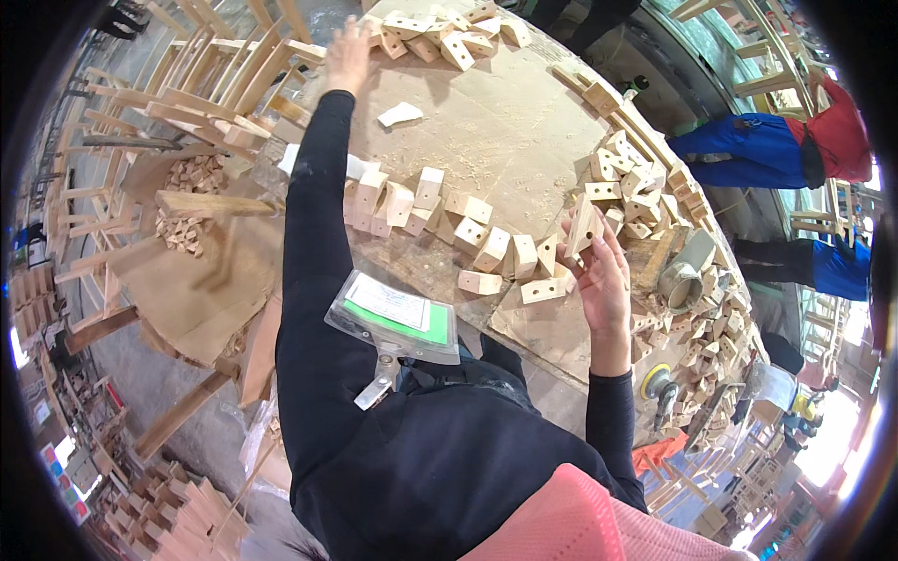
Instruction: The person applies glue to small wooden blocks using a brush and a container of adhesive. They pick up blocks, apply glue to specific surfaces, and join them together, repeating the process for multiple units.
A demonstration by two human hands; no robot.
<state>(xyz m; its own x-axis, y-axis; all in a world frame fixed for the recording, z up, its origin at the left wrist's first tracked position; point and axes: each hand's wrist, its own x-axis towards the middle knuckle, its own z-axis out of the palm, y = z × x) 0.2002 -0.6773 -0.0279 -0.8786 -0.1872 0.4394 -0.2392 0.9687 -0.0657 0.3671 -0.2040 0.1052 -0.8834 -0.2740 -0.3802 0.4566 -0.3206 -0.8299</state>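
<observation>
My right hand [604, 285] is closed on a drilled wooden block [583, 230], lifted over the table's right half with its hole showing. My left arm stretches to the far left, where my left hand [349, 58] has its fingers apart and nothing visible in it. Right beside that hand lies a far heap of drilled wooden blocks [456, 49]; whether the fingertips touch it I cannot tell. A loose row of similar blocks [470, 234] runs along the near part of the table [468, 122]. More blocks [640, 182] are heaped just beyond my right hand.
A white scrap [400, 114] lies on the tabletop among sawdust. At right are a grey can-like container [686, 279], a sander with a yellow pad [656, 381] and another block heap [716, 337]. Wooden frames [224, 75] crowd the left; people [758, 154] stand beyond the right edge.
</observation>
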